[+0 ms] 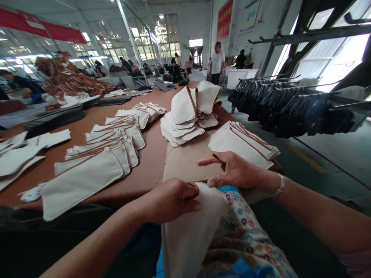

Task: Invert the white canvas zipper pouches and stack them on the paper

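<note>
A white fabric pouch-like piece [185, 239] hangs over the lap at the table's near edge. My left hand [176, 199] is closed on its upper part, thumb against the fingers. My right hand [233, 170] is at the piece's top right corner, its thumb tip touching the edge. Its index finger stretches left, and a small dark pointed tool [217, 157] sticks out between its fingers; the rest of the tool is hidden in the palm. Just beyond that hand lies a stack of white pieces with brown edging [239, 144].
Overlapping white pieces [84, 177] run along the left of the brown table [150, 170]. Another pile [185, 112] stands mid-table. Dark pieces hang from a rack [290, 104] at right. A brown heap [66, 75] sits far left; a person in white [216, 61] stands behind.
</note>
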Action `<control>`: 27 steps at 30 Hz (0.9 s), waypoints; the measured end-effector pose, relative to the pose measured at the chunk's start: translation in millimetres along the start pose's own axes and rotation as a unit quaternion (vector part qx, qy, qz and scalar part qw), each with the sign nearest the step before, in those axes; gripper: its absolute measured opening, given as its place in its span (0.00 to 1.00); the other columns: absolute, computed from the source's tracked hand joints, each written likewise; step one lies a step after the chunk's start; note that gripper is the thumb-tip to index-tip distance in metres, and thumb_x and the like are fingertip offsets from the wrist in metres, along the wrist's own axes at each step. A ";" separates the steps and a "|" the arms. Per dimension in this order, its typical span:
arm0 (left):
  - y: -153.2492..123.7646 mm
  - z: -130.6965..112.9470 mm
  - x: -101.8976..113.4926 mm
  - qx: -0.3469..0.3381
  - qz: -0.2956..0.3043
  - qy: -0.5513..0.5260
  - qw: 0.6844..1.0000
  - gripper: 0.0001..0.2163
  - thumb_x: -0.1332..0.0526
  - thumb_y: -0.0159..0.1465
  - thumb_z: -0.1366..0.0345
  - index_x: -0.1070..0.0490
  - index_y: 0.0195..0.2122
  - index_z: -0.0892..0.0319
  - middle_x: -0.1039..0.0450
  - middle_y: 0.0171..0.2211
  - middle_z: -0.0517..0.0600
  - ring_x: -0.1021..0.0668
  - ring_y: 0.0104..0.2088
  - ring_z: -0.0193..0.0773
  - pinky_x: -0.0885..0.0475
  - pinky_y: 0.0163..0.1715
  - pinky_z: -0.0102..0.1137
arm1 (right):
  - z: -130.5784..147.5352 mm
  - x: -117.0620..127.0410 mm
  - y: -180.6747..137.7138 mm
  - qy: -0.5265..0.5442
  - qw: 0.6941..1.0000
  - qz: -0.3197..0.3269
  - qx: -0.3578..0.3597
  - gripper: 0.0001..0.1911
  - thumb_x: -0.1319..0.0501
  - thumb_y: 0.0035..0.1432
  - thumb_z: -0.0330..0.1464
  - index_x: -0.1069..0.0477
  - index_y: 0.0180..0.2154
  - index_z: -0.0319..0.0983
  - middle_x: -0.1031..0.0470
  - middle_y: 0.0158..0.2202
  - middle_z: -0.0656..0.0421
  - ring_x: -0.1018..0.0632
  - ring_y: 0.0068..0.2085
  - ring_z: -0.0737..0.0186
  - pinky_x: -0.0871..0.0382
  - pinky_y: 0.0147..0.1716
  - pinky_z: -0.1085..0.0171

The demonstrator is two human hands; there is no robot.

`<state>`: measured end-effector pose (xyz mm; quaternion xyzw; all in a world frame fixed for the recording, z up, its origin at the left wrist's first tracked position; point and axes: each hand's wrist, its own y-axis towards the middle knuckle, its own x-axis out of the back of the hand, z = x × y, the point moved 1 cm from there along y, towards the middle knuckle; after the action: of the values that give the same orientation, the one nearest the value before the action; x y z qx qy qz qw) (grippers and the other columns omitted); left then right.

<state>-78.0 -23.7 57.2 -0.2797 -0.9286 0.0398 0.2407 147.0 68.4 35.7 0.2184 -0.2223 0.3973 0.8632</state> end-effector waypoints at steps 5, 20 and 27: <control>27.1 -4.8 -3.1 0.044 0.083 -0.059 0.994 0.16 0.39 0.63 0.52 0.22 0.32 0.61 0.23 0.31 0.50 0.26 0.31 0.38 0.32 0.30 0.27 | 15.5 -59.5 7.6 0.150 0.986 0.077 -0.008 0.40 0.26 0.43 0.39 0.33 0.57 0.36 0.24 0.47 0.56 0.24 0.45 0.58 0.30 0.45 0.63; 20.8 58.6 0.8 0.095 0.057 -0.260 0.959 0.15 0.29 0.55 0.60 0.25 0.38 0.64 0.26 0.32 0.48 0.28 0.32 0.33 0.33 0.32 0.24 | -63.7 -31.9 -24.5 0.107 0.989 0.051 -0.089 0.09 0.35 0.54 0.33 0.24 0.35 0.33 0.24 0.35 0.55 0.25 0.37 0.62 0.32 0.39 0.63; 31.6 36.9 -22.6 0.079 0.081 -0.274 0.955 0.12 0.30 0.56 0.63 0.26 0.37 0.64 0.27 0.33 0.48 0.27 0.32 0.33 0.33 0.33 0.26 | -16.5 -25.2 -13.6 0.180 0.977 0.085 -0.077 0.15 0.39 0.61 0.37 0.29 0.44 0.32 0.25 0.36 0.56 0.27 0.36 0.66 0.33 0.37 0.66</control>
<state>-63.1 -7.0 8.5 -0.3128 -0.9269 0.2071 -0.0056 146.4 54.7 5.6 0.0569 -0.1109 0.4836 0.8664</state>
